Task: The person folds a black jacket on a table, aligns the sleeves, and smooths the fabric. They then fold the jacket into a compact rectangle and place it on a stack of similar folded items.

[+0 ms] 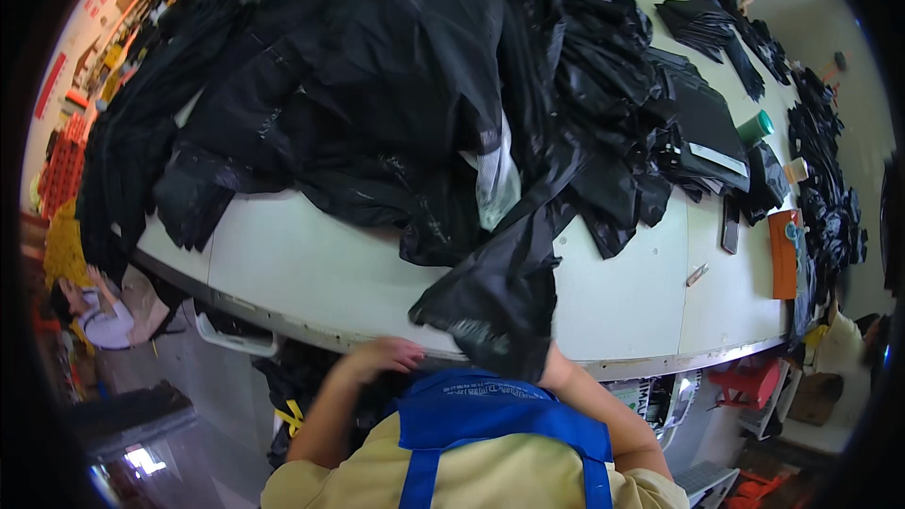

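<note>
Garments (396,85) heaped across white table (311,273)

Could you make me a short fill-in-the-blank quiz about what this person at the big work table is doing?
1. The heap on the white table is made of plastic bags, all coloured ____.
2. The left hand rests at the table's near ____.
3. The person's apron is coloured ____.
4. The right hand is hidden behind a hanging ____.

Missing words: black; edge; blue; bag
</note>
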`<state>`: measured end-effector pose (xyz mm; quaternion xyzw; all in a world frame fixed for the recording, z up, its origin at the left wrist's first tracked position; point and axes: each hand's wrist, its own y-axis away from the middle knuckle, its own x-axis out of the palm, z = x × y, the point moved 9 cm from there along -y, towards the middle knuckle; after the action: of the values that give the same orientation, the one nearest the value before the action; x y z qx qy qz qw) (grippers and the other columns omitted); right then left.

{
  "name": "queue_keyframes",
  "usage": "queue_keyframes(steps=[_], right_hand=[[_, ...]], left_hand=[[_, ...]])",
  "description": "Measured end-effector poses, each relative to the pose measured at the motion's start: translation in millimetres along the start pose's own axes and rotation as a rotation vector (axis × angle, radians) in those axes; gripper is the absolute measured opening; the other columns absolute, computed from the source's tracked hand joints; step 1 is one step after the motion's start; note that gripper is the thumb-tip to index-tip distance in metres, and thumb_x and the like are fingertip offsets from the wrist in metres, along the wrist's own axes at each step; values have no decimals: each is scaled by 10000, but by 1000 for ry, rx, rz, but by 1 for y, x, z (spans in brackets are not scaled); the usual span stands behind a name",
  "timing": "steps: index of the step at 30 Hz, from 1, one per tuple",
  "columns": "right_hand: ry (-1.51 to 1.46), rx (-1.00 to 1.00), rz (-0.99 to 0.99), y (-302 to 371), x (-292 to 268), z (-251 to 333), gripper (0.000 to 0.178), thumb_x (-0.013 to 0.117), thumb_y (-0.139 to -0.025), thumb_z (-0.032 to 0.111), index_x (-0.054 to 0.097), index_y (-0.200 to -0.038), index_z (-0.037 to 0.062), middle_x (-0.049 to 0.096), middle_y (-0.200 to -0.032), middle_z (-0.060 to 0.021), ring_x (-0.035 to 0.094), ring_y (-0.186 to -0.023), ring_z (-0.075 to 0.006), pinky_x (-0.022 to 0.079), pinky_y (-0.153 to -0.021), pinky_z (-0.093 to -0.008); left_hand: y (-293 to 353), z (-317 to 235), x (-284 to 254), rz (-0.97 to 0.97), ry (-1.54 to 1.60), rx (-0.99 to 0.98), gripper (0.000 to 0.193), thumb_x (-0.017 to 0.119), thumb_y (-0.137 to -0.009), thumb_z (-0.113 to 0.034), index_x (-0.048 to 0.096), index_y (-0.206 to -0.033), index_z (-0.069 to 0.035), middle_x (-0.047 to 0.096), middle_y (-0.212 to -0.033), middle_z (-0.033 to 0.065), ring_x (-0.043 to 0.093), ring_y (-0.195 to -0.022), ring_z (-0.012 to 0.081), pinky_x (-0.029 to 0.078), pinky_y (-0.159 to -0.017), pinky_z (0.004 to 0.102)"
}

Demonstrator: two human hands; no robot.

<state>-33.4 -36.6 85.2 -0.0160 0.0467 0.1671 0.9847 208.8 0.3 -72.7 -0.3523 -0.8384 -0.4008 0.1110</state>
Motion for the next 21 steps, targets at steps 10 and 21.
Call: queue_keyframes(steps=[10,21], right_hand=[[3,-41,128,5,44,63,618,689,-855,174,423,-1389,11,491,-1369,-199,436,-1308,-306,343,-1085,-454],[948,-298,-175,-93,35,53,913,733,-626,93,328,-1444,62,381,-1458,-150,330,-1368,-361,262,-1091,-479]], left_hand=[[-23,-127,88,-326,139,772,454,552,-956,-175,423,-1377,-65,551,-1282,114,557,-1153,223,439,-993,350],[-16,-123,74,-404,309,825,468,473,-853,65,474,-1310,-34,532,-1272,99,503,-1188,190,378,-1044,337]])
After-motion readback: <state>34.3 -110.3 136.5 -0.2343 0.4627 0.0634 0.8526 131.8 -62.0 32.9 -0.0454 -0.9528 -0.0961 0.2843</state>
